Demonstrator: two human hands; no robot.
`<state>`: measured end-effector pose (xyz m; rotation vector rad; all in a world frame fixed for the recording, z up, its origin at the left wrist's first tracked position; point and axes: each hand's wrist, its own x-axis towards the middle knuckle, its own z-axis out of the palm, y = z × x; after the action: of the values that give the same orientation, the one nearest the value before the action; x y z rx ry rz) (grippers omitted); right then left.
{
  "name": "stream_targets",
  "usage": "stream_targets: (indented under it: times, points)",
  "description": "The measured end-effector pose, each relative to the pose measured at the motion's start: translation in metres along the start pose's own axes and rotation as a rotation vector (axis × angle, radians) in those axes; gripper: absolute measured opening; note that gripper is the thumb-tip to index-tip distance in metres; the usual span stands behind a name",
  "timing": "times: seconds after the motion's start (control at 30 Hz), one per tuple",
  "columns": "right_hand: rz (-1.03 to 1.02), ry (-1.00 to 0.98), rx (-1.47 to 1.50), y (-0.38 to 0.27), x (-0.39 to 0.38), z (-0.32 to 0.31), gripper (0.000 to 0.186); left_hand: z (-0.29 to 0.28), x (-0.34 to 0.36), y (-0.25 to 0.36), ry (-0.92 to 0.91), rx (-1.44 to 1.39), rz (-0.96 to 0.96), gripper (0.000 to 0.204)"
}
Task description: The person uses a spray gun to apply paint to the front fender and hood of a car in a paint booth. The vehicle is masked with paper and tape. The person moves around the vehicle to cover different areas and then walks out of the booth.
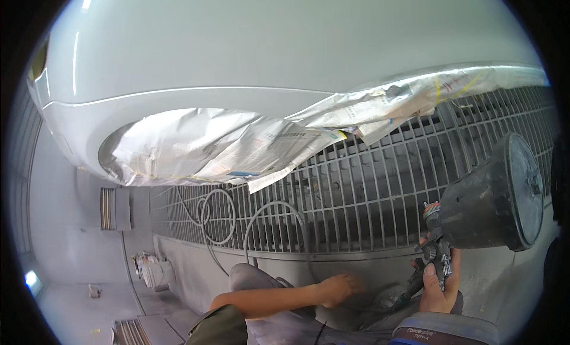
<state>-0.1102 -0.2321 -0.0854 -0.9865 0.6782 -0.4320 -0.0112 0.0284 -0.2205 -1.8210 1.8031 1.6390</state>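
On the right, my right hand is wrapped round the grip of a dark spray gun. A large black paint cup with a greyish lid is attached to the gun and tilts to the right. An orange-ringed air cap shows at the gun's head. My left hand reaches in from the lower left, left of the gun and apart from it. Its fingers are smeared by motion, so whether they hold anything cannot be made out. Ahead of both hands stands a glossy pale grey car body.
Masking newspaper covers the wheel arch and runs along the car's lower edge. A metal floor grating lies beneath, with a looped grey hose on it. A wrapped bundle is at the lower left, near the grey wall.
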Motion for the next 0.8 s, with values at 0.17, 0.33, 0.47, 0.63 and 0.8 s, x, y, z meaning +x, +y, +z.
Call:
stream_targets:
  times: [0.17,0.33,0.47,0.63,0.8]
  points:
    - [-0.031,-0.135,-0.021,0.004,0.009,-0.005,0.064,0.016,0.0,0.002,-0.177,0.022,-0.089,0.082]
    - [-0.04,-0.218,0.019,0.014,0.019,0.005,0.06,0.04,-0.006,0.004,-0.169,-0.041,-0.143,0.07]
    - [-0.005,-0.321,0.015,0.022,0.031,0.015,0.056,0.045,-0.007,0.014,-0.016,-0.033,-0.149,0.062]
    - [0.085,-0.359,-0.046,0.036,0.04,0.026,0.05,0.03,-0.011,0.042,0.119,-0.013,-0.13,0.056]
    - [0.014,-0.372,-0.165,0.037,0.04,0.03,0.044,0.019,-0.012,0.065,0.212,-0.089,-0.031,0.053]
